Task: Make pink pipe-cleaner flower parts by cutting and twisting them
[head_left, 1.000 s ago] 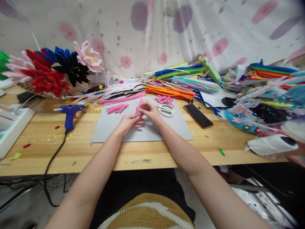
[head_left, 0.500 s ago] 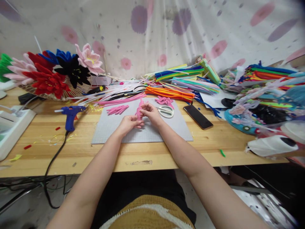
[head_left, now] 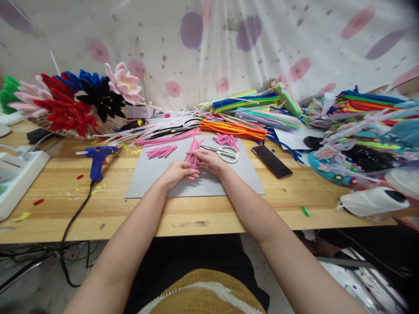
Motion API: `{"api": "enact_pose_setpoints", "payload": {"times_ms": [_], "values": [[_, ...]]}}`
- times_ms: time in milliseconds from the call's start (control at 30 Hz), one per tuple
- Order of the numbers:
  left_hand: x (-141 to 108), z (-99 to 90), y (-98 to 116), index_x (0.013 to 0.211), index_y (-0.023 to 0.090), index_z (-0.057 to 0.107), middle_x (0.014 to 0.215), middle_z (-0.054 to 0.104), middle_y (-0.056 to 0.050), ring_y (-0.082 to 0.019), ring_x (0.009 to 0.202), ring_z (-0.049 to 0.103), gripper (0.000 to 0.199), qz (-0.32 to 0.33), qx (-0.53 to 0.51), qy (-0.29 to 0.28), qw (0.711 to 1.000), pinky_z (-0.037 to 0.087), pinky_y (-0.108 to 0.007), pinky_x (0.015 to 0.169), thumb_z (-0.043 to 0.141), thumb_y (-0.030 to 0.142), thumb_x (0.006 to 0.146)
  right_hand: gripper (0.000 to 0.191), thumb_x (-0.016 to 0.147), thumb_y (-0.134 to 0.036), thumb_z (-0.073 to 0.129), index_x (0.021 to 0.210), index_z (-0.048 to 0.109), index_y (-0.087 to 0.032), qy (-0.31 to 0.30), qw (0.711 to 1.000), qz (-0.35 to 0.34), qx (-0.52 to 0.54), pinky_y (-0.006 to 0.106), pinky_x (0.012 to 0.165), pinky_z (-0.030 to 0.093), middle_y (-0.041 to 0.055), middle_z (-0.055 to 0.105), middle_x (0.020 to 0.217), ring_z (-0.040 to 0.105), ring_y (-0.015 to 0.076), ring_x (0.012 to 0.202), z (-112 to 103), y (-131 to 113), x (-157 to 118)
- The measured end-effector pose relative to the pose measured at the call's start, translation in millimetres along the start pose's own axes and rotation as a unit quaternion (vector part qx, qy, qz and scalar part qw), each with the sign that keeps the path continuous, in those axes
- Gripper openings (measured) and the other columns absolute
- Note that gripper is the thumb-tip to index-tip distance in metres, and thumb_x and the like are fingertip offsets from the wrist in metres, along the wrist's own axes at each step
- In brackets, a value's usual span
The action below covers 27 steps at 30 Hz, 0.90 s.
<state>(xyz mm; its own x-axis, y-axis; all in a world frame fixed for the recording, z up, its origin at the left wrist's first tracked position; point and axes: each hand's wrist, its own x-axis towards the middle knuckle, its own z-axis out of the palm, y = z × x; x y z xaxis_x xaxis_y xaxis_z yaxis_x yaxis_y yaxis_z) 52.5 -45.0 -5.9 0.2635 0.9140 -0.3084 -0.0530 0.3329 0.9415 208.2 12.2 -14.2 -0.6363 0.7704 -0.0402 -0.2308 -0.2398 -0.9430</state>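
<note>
Over the grey mat (head_left: pixel 147 183), both hands grip one bundle of pink pipe cleaners (head_left: pixel 194 152). My left hand (head_left: pixel 181 171) is closed round its lower end, thumb on top. My right hand (head_left: pixel 209 159) pinches the bundle from the right side, a little higher up. To the left on the mat lies a small pile of cut pink pipe cleaners (head_left: pixel 162 151). Bent pink pieces (head_left: pixel 225 139) lie at the mat's back right. White-handled scissors (head_left: pixel 229 154) rest just beyond my right hand, blades pointing left.
A blue glue gun (head_left: pixel 97 161) stands on the left, its cord running off the table's front edge. Right of the mat lies a phone (head_left: pixel 271 160). Orange pipe cleaners (head_left: pixel 232 129) and other coloured bundles line the back. Fuzzy flowers (head_left: pixel 70 113) fill the back left.
My right hand has moved slightly down and toward the bundle, its fingers lower than before. More of the pink bundle's top and the scissors' blades now show.
</note>
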Motion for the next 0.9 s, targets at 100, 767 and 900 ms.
{"api": "enact_pose_setpoints", "payload": {"times_ms": [100,767,900], "values": [[0.2,0.1,0.2,0.073,0.009,0.068,0.075,0.071,-0.01,-0.013,0.061,0.065,0.008,-0.007,-0.003,-0.003,1.0,0.053,-0.023,0.06,0.071,0.012,0.066,0.035,0.066,-0.042,0.071,0.085,0.063,-0.013,0.009,1.0,-0.009,0.001,0.015,0.041,0.026,-0.0058,0.045,0.054,0.037,0.0031,0.047,0.5,1.8,2.1],[3.1,-1.0,-3.3,0.076,0.01,0.068,0.071,0.07,-0.008,-0.014,0.065,0.066,0.018,0.002,-0.005,-0.025,1.0,0.054,-0.025,0.066,0.076,0.018,0.061,0.029,0.062,-0.032,0.074,0.068,0.052,-0.015,0.07,0.995,-0.004,0.07,0.016,0.035,0.013,-0.0115,0.031,0.038,0.018,0.0007,0.034,14.9,0.2,7.0],[3.3,-0.2,-2.3,0.077,0.011,0.068,0.075,0.071,-0.009,-0.014,0.067,0.066,0.017,-0.004,-0.009,-0.021,1.0,0.054,-0.026,0.067,0.075,0.016,0.062,0.025,0.06,-0.024,0.071,0.063,0.047,-0.017,0.106,0.989,-0.01,0.101,0.017,0.034,0.012,-0.0107,0.032,0.039,0.018,0.0017,0.034,14.7,0.3,9.6]]}}
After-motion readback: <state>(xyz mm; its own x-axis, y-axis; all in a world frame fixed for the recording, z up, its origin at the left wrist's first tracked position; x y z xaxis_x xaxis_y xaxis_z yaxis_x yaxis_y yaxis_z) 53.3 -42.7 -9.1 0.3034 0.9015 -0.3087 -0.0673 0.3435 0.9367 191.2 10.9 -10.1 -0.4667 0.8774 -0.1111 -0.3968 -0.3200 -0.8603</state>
